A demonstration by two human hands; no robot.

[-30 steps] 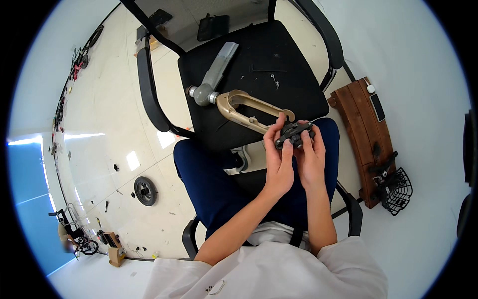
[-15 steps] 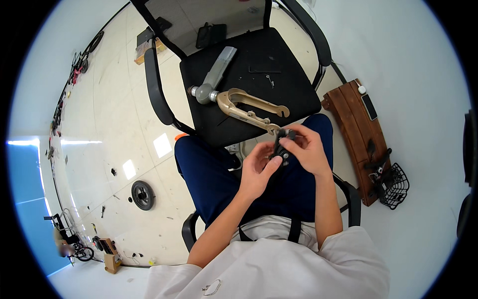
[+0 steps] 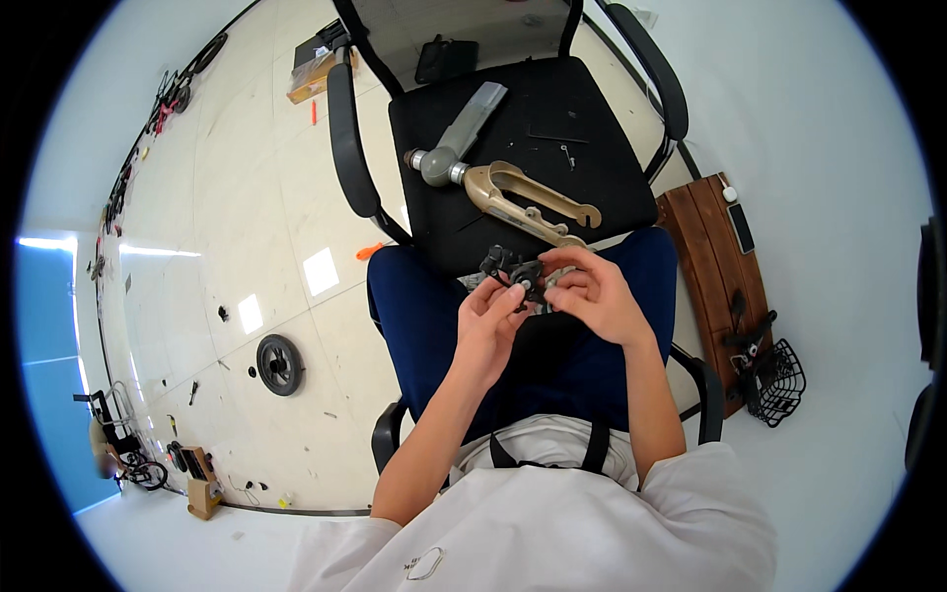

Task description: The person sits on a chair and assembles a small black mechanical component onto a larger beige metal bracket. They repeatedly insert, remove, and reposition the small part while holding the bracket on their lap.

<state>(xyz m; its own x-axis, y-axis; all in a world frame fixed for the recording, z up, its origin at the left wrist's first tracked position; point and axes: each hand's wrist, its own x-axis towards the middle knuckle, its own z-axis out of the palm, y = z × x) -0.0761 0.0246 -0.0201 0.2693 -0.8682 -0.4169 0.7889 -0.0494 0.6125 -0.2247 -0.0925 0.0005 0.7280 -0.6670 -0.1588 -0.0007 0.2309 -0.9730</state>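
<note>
A small black brake caliper point(image 3: 526, 279), with a round knob and a bracket, is up over my lap. My left hand point(image 3: 487, 326) is closed on it, thumb pressed on its face. At its right side my right hand point(image 3: 597, 298) has curled fingers and thumb pinching its edge. Just beyond, a gold bicycle fork point(image 3: 493, 187) joined to a grey frame tube point(image 3: 459, 138) lies on the black chair seat point(image 3: 547, 99); one fork tip is close to my right fingers. An L-shaped hex key point(image 3: 558, 139) and a small metal part point(image 3: 567, 158) rest on that seat.
On the right stands a brown wooden bench point(image 3: 705, 266) with a phone point(image 3: 740, 228) on it, beside a black wire basket point(image 3: 779, 385). A small wheel point(image 3: 280, 365), an orange-handled tool point(image 3: 369, 252) and scattered parts lie on the left floor. Chair armrests point(image 3: 350, 138) flank the seat.
Both hands have shifted a little left and the caliper has been turned, so its bracket shows at the upper left. The whole view has also shifted slightly.
</note>
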